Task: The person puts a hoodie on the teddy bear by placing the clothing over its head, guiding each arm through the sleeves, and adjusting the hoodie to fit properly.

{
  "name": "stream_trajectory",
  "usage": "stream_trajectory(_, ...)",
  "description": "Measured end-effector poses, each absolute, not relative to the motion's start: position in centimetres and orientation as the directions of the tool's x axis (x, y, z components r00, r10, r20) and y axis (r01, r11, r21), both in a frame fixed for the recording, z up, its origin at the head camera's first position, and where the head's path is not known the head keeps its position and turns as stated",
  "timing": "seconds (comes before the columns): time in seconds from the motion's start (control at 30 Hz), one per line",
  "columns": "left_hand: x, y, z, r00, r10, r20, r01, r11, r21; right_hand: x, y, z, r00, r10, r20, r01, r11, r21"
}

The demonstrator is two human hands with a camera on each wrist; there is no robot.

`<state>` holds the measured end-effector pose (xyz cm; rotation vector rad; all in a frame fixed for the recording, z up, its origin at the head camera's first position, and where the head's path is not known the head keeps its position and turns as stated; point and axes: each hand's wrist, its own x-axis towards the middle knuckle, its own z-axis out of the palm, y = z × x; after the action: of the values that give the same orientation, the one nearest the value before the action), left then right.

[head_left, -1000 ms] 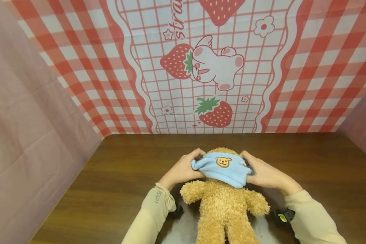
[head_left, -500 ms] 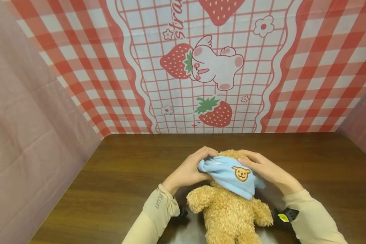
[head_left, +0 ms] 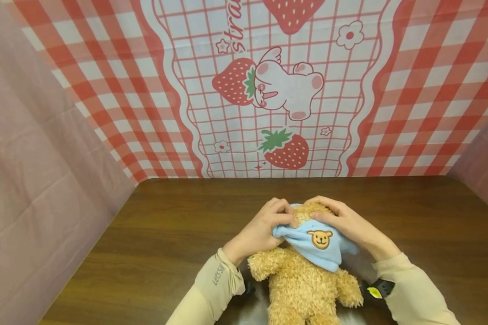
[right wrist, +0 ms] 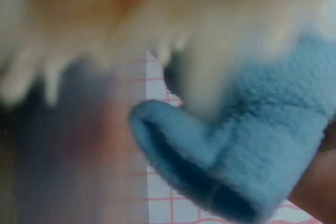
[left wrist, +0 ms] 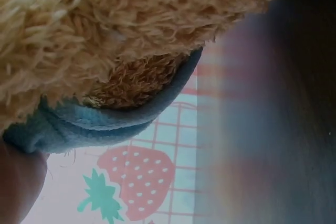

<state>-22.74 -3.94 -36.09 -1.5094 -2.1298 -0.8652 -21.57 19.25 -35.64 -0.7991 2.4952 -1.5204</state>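
A golden-brown teddy bear (head_left: pixel 302 284) lies on its back, head toward the far side. A small light blue doll shirt (head_left: pixel 297 239) with an embroidered bear face is bunched across its head, covering the face. At the shirt's left side my left hand (head_left: pixel 264 228) pinches a gathered edge. My right hand (head_left: pixel 343 221) holds the other side of the head and shirt, its thumb over the upper edge and its fingers hidden behind. The left wrist view shows the shirt's edge (left wrist: pixel 105 124) curving around brown fur. A sleeve opening (right wrist: pixel 194 177) hangs in the right wrist view.
The brown wooden table (head_left: pixel 166 225) spreads around the bear. Behind it hangs a red-and-white checked cloth (head_left: pixel 244 153) with strawberries, and a pink curtain (head_left: pixel 57 158) is at the left. Dark wrist straps (head_left: pixel 380 289) sit below both hands.
The shirt has slid lower and twisted to the right, baring more of the head's top. Both hands shifted with it; the left fingers curled in tighter and the right hand came over the head.
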Motion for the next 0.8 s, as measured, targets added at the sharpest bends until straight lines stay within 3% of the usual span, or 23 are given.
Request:
stream_trajectory(0.13, -22.8, -4.2, -35.9, -0.331, 0.712, 0.620, 0.944, 0.250, 0.217, -21.7, 19.5, -35.4, -0.825, -0.558, 0.095, -0.368, 0.402, -0.839)
stream_trajectory(0.33, -22.7, -4.2, -35.2, -0.327, 0.765, 0.555, 0.944, 0.288, 0.159, -22.5, 20.6, -34.7, -0.668, -0.744, -0.013, -0.370, 0.348, -0.861)
stream_trajectory(0.53, -22.9, -3.9, -35.3, -0.329, 0.778, 0.536, 0.944, 0.287, 0.163, -23.7, 19.8, -34.1, -0.657, -0.752, -0.061, -0.450, 0.456, -0.768)
stream_trajectory(0.67, -23.2, -4.1, -35.7, -0.362, 0.780, 0.511, 0.932, 0.285, 0.226, -23.9, 18.9, -34.3, -0.640, -0.768, -0.038, -0.476, 0.435, -0.764)
stream_trajectory(0.8, -23.7, -4.8, -36.2, -0.447, 0.792, 0.416, 0.863, 0.261, 0.432, -23.8, 18.7, -35.0, -0.625, -0.780, 0.032, -0.505, 0.373, -0.779)
